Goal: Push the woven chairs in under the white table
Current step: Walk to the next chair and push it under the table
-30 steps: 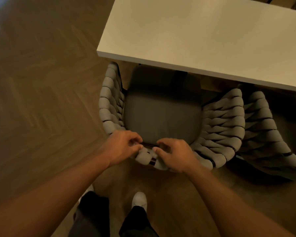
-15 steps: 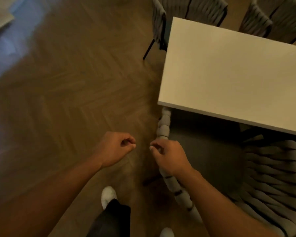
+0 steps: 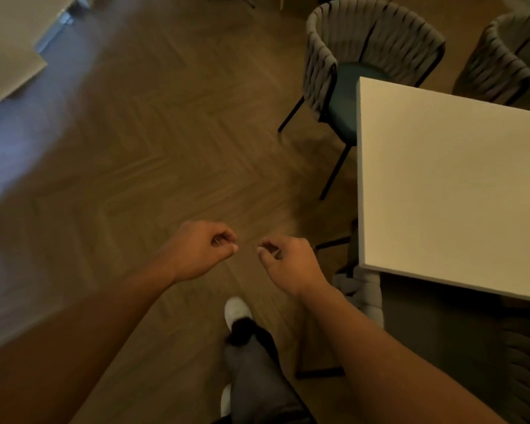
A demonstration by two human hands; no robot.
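Note:
The white table fills the right side. At its near corner a grey woven chair stands with its seat partly under the top, and a second woven chair sits beside it at the lower right edge. On the far side, a woven chair with a teal seat has only the seat's front under the table, and another stands to its right. My left hand and my right hand hover over bare floor left of the table, fingers curled, holding nothing and touching no chair.
Herringbone wood floor stretches left of the table. A pale cabinet or wall corner stands at the top left. My leg and white shoe are below my hands.
Both hands have let go of the near chair's woven back. The view has swung left and up, so the far-side chairs now show.

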